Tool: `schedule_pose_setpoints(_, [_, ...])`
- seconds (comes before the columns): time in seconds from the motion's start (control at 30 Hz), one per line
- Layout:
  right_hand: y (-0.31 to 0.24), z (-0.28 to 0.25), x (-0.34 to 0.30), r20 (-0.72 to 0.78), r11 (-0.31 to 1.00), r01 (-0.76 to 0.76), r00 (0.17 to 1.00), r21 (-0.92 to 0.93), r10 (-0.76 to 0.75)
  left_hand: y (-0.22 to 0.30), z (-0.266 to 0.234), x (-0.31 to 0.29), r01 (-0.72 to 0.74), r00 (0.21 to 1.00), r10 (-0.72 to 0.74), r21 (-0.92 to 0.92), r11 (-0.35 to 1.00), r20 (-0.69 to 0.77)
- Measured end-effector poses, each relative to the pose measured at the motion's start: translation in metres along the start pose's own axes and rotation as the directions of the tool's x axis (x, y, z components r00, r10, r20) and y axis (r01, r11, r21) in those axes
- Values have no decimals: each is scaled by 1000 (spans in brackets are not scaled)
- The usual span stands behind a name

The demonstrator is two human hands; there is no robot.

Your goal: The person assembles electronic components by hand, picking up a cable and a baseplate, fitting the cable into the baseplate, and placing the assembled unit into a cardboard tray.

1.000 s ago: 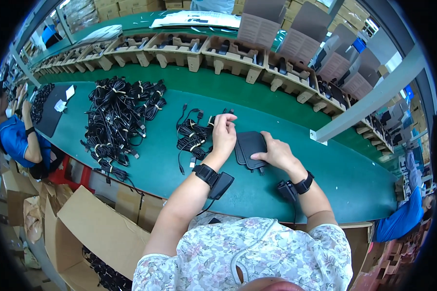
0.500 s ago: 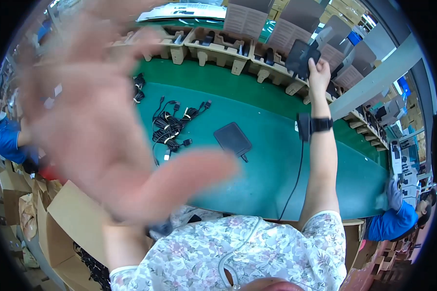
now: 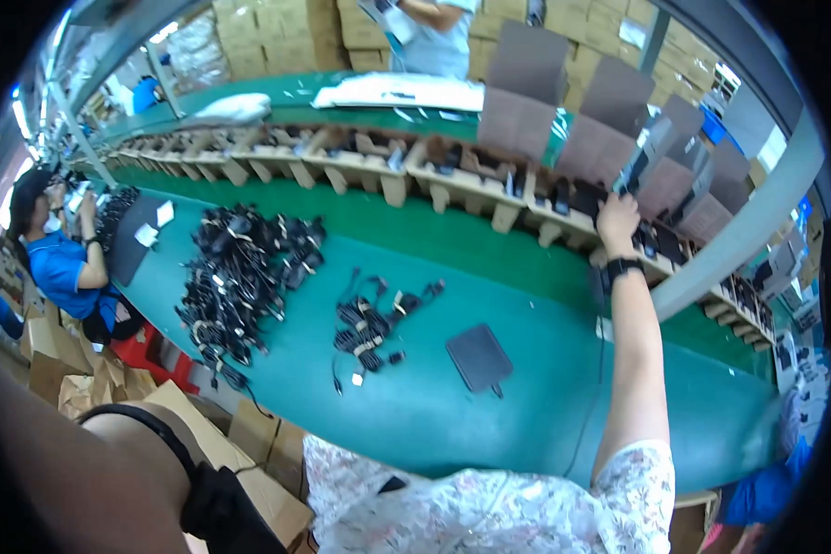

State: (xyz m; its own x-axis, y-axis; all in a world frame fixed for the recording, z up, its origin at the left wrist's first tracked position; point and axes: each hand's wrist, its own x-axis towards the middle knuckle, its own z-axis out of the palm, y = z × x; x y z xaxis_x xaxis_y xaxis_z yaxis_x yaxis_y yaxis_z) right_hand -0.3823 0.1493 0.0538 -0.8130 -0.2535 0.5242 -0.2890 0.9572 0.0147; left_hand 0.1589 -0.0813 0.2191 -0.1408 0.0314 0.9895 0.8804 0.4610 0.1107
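Observation:
My right hand [image 3: 618, 222] reaches to a brown moulded pulp tray in the far row, fingers closed at the edge of a flat black device [image 3: 585, 197] resting in it. The hand partly covers that device and its fingertips are partly hidden. My left hand [image 3: 42, 452] is very near the camera at the lower left, dark and cut off; its fingers do not show. Another flat black device [image 3: 479, 357] lies on the green table [image 3: 415, 406], with a short plug at its near edge. Left of it are bundled black cables [image 3: 365, 331].
A big heap of black cables [image 3: 240, 277] lies further left. The row of pulp trays [image 3: 355, 171] runs along the far side, several with raised grey flaps [image 3: 524, 69]. A white post [image 3: 739, 217] slants at right. Co-workers sit left [image 3: 60, 263] and stand beyond the table.
My right hand has lowered the flat black device into the tray. My left hand has swung from mid-view down to the lower left, and the view has turned, showing more of the table's left.

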Motion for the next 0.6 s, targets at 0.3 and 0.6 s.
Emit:
schedule_pose_setpoints(0.3, [-111, -265, -161, -328, -300, 143, 547, 943, -770, 32, -3, 48, -261, 947, 238, 83, 962, 214])
schedule_pose_setpoints(0.6, [-31, -327, -268, -763, -771, -26, 124, 637, -635, 96, 9, 58, -193, 926, 231, -151, 969, 299])
